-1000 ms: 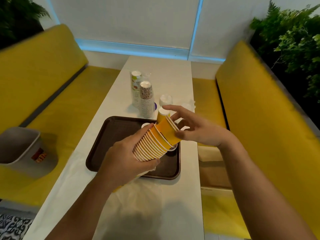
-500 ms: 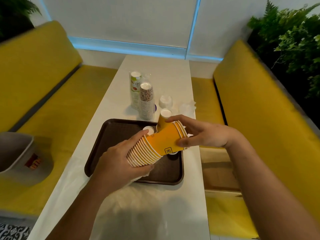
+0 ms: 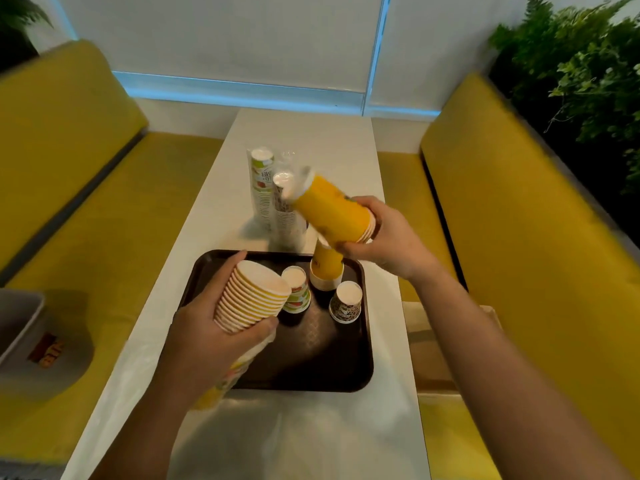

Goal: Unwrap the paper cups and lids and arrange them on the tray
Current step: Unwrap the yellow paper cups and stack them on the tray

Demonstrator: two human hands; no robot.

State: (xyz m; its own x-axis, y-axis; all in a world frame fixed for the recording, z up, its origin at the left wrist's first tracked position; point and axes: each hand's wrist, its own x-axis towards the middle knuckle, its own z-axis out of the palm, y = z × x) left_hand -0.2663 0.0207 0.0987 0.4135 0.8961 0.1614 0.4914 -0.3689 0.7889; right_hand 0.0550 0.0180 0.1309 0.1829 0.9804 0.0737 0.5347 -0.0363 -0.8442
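Cups (image 3: 345, 306) on tray (image 3: 360, 372)

**Yellow booth, white table, cool blue glow**

A long white table (image 3: 304, 140) runs down the middle to the far wall. There's a yellow padded bench on the left (image 3: 69, 168), and its twin on the right (image 3: 519, 202). Behind them is a white panelled wall (image 3: 225, 39), with a blue strip of light (image 3: 242, 91) glowing along its base and up one seam. Green foliage (image 3: 581, 74) fills the upper right corner. A grey bin (image 3: 20, 327) sits on the left seat.
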